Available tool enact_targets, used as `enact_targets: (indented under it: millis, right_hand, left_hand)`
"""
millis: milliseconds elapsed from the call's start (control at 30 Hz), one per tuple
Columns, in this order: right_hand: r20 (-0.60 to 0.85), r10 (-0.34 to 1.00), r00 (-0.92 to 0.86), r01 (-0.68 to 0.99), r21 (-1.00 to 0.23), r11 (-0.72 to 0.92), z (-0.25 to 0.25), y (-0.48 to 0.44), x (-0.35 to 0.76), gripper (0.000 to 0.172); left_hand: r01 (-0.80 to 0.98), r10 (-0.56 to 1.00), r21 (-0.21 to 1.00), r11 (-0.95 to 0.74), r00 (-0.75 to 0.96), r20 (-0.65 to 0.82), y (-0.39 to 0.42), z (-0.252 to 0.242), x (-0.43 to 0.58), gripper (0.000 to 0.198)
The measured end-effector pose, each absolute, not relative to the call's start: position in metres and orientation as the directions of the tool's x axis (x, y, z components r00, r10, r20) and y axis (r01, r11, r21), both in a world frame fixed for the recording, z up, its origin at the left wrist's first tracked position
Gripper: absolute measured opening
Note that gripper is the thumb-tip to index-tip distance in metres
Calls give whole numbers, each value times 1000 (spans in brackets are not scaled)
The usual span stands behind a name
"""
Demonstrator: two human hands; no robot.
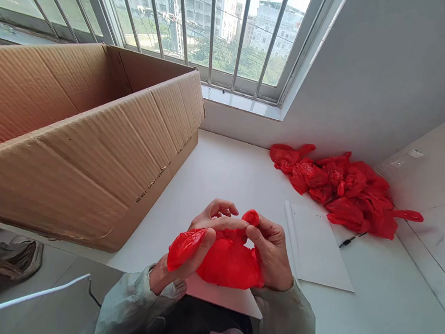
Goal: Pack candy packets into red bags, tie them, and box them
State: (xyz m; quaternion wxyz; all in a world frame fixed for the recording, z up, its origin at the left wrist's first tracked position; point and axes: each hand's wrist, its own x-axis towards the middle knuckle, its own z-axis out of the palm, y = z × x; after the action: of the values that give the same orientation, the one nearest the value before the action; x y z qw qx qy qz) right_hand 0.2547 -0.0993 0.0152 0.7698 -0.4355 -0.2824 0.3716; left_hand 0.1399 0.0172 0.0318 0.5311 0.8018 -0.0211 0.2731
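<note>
Red plastic bag [229, 265], crumpled and glossy, pinched by left hand [195, 238] and right hand [271, 253], both clamped on it

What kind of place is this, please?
Probably a small packing corner in a room high in a city building. A big cardboard box stands on the white table, a pile of red plastic bags lies nearby, and the barred window shows apartment blocks.
</note>
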Motion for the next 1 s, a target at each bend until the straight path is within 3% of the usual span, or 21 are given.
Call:
enact_targets:
  millis: [133, 233, 300, 400, 500, 600, 667, 833, 1000]
  right_hand:
    - [35, 723, 690, -314, -885, 343, 17, -106, 258, 25]
    - [-45, 575, 817, -299, -886, 355, 2, -113, 268, 24]
    - [-111, 481, 869, -302, -890, 341, -16, -117, 275, 25]
    - [-203, 434, 878, -355, -884, 305, -44, -120, 280, 23]
    - [-174, 500, 849, -365, -877, 314, -60, -122, 279, 28]
    - [-59, 677, 734, -320, -909, 268, -68, -123, 273, 68]
    - [-36, 767, 641, -274, -944, 185, -73, -124, 267, 82]
    - [-38, 867, 497, -204, -976, 75, -78, -116, 247, 72]
    - [-43, 848, 528, -244, -964, 103, -72, -103, 231, 69]
  left_hand:
    - [-321, 301, 777, -542, 789, 535, 25, 34, 131, 57]
    - [-218, 359, 743, -633, 767, 531, 38, 21, 115, 53]
    - [-121, 440, 794, -596, 778, 449, 45, 6, 104, 52]
    - [-36, 519, 914, -403, 814, 261, 48, -18, 92, 53]
    - [-25, 521, 955, -296, 833, 183, 46, -36, 86, 61]
    - [-27, 494, 961, -275, 854, 166, 40, -50, 81, 86]
    - [19, 488, 959, -283, 864, 127, 34, -59, 81, 100]
    - [32, 501, 908, -419, 841, 202, 12, -78, 100, 103]
    - [-101, 557, 895, -434, 751, 354, -3, -78, 122, 91]
